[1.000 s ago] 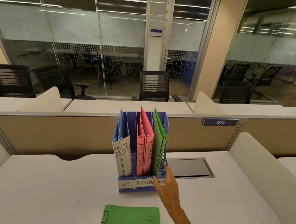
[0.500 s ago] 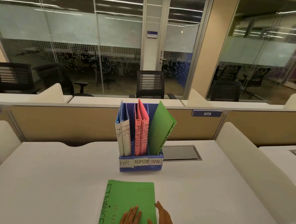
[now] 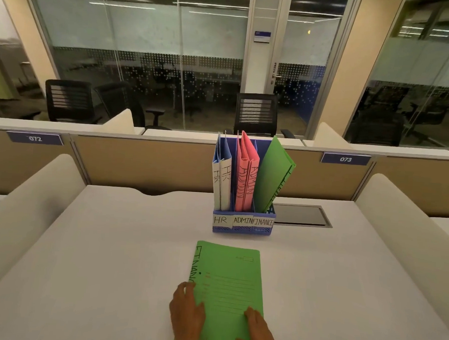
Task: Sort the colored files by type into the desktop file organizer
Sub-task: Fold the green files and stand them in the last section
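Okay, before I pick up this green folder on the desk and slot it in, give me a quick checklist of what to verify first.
1. Label on the green file: reads FINANCE as far as visible, the left hand covers the end. Ok.
2. Grip: left hand at its left edge, right hand on its near right corner; the file lies flat, not lifted. Not ok yet.
3. FINANCE slot of the organizer: rightmost, labelled. Ok.
4. Room in that slot: the green file already there leans right, out over the side. Cannot tell.
5. HR files and ADMIN files sit upright in their own slots. Ok.
6. Desk between file and organizer: bare. Ok.
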### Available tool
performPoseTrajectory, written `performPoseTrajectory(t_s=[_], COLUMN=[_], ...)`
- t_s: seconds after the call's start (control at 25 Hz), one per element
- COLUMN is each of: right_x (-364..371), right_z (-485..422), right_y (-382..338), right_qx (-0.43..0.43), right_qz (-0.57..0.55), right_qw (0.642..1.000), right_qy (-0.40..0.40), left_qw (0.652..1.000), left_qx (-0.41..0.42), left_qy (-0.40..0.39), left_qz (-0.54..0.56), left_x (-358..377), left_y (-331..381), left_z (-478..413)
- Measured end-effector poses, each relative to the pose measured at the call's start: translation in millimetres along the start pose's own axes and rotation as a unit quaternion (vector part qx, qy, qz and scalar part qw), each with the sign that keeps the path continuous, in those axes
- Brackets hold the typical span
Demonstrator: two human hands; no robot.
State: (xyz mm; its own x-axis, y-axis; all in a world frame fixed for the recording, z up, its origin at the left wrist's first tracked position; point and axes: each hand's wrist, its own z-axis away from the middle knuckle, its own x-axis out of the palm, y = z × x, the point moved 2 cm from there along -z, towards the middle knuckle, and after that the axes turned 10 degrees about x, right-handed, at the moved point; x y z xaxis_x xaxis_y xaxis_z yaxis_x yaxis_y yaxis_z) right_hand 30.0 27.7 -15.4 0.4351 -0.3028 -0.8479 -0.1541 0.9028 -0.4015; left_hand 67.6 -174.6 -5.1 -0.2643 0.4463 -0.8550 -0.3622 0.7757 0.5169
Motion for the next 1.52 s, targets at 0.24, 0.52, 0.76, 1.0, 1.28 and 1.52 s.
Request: performPoseTrajectory(t_s=[0.24,0.52,0.76,1.0,1.28,1.52], right_x=[-5.9,-22.5,-67.6,-123.6,-173.2,-202.5], right_z=[14.4,25.2,38.2,51.9,59.8,51.3], right_y=[-8.4,-13.5,-49.6,-75.5,-40.3,1.6], right_qx=[0.024,0.062,0.071,0.103,0.232,0.230], right_qz=[0.011,-0.097,-0.276,-0.350,-0.350,-0.357], right_qw=[0.999,0.993,0.956,0.918,0.853,0.810], right_qy=[-0.017,-0.032,0.071,0.157,0.311,0.406], left_qw=[0.948,0.847,0.859,0.893,0.891,0.833], left_qx=[-0.199,-0.141,-0.033,0.046,0.267,0.411], left_qy=[-0.073,-0.116,-0.039,-0.014,-0.082,-0.252], left_qz=[0.239,0.499,0.510,0.448,0.359,0.271], left_x=[-7.4,-15.8,-28.8,-29.8,-21.0,-27.8], left_y=[-25.7,-8.1,54.7,136.5,198.7,224.1], left_z=[-5.6,-0.8,7.4,19.2,26.1,-16.2])
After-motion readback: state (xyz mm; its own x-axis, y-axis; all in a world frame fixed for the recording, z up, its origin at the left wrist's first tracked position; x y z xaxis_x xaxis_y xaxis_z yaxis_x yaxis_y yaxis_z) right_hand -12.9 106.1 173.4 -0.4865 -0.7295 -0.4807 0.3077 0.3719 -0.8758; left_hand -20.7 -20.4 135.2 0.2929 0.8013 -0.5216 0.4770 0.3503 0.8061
